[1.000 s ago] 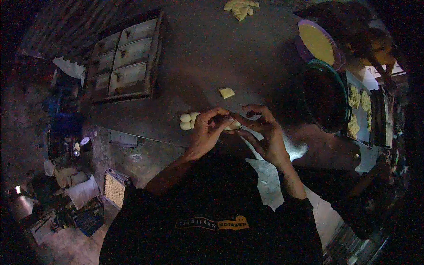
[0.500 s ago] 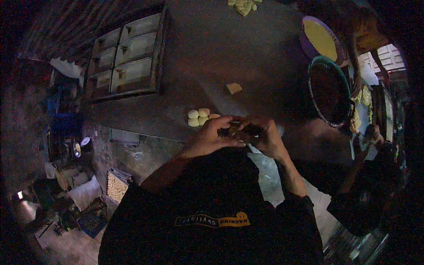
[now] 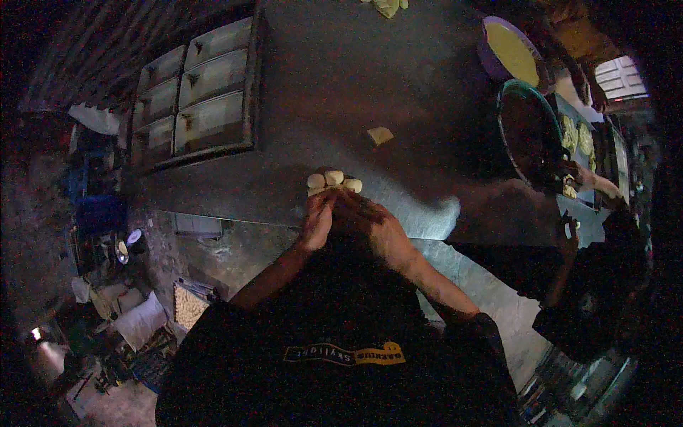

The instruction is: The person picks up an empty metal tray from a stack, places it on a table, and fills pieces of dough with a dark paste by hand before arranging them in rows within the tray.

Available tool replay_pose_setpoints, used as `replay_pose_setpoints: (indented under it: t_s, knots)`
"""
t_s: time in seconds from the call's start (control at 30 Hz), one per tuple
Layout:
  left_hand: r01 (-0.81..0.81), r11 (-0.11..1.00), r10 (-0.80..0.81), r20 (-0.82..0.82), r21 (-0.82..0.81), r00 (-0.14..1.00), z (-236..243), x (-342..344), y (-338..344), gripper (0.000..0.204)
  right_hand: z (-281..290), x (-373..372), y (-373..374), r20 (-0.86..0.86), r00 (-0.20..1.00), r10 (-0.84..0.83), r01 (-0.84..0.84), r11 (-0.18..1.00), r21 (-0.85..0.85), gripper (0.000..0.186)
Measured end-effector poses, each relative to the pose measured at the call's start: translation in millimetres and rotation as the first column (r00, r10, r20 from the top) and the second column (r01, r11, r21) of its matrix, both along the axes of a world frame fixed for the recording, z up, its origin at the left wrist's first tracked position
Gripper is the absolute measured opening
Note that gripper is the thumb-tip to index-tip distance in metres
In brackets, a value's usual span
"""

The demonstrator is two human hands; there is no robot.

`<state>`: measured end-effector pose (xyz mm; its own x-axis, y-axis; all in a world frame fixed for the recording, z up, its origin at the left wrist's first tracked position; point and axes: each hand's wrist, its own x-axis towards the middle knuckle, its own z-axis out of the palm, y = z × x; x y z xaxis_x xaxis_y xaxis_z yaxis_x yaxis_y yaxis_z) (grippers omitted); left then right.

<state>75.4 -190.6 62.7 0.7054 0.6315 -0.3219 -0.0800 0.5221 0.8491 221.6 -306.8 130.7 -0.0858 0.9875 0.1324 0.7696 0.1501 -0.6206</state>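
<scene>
Pale rounded dough pieces sit in a small cluster on the dark table, close to its near edge. My left hand is at the near side of the cluster, its fingers drawn together. From the right, my right hand reaches across, and its fingertips meet those of the left. Both hands are closed around the near part of the cluster, covering the front pieces. What lies between the fingers is hidden in shadow. Farther out on the table is one loose flat yellowish dough piece.
A dark tray with compartments lies at the far left. To the right stand a green-rimmed basin and a purple tub of yellow contents. Beyond them, a co-worker's hand is near a dough-covered tray. More dough lies at the far edge.
My hands have moved left and come together over the near side of the dough cluster. The co-worker's arm at right has reached forward. The view has shifted slightly.
</scene>
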Motion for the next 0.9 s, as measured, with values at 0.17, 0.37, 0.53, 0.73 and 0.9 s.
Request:
replay_pose_setpoints:
  t_s: [0.17,0.37,0.53,0.73,0.9]
  knots:
    - [0.083,0.996,-0.063,-0.355,0.041,0.933,46,22,27,0.048,-40,58,61,-0.659,0.720,-0.219,-0.030,0.938,-0.345,0.046]
    - [0.155,0.814,0.156,-0.469,0.559,0.869,25,16,66,0.038,-97,77,100,-0.303,0.925,-0.229,0.162,0.960,-0.231,0.042]
    - [0.084,0.468,0.234,-0.215,0.880,0.948,9,1,44,0.043,-57,57,92,-0.207,0.975,-0.086,0.044,0.979,-0.200,0.044]
    - [0.403,0.483,0.117,-0.514,0.777,0.850,8,22,23,0.054,-28,118,100,0.242,0.970,0.017,-0.047,0.992,0.120,0.038]
    - [0.179,0.627,0.130,-0.329,0.758,0.936,10,45,31,0.046,-43,150,107,0.131,0.990,-0.052,0.044,0.997,0.064,0.034]
